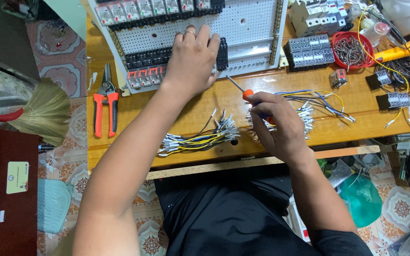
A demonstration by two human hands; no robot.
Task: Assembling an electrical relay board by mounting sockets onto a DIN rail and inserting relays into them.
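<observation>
Your left hand (pixel 191 60) lies palm down, fingers spread & released, on the black terminal row (pixel 167 57) of the white perforated panel (pixel 252 23), which sits at the back of the wooden desk (pixel 357 114). It grips nothing; there's a ring on one finger. Just below it, a row of red-faced relays (pixel 143 77) runs along the panel's lower edge. More relays (pixel 138 9) w/ clear tops line the panel's top.

Your right hand (pixel 276 125) is clenched round an orange-handled screwdriver (pixel 243 91); the thin shaft pts up-left toward the panel's lower edge, tip just short of your left hand, not touching it. Handle mostly hidden in the fist.

Between your hands, near the desk's front edge, is a bundle of short wires (pixel 200 137), yellow, black & white w/ white ferrule ends. A 2nd loose bunch, blue & yellow wires (pixel 319 102), fans out to the right of your right hand.

Left of the panel: red-handled cutters (pixel 106 102) lying flat on the desk, well apart from both hands. Far right: red bowl of metal bits (pixel 352 47), grey terminal blocks (pixel 309 51), a yellow tool (pixel 397 52) & tangled black wires (pixel 404 71). Off the desk to the left, a straw broom (pixel 43 111) over the patterned tile floor (pixel 58 57).
</observation>
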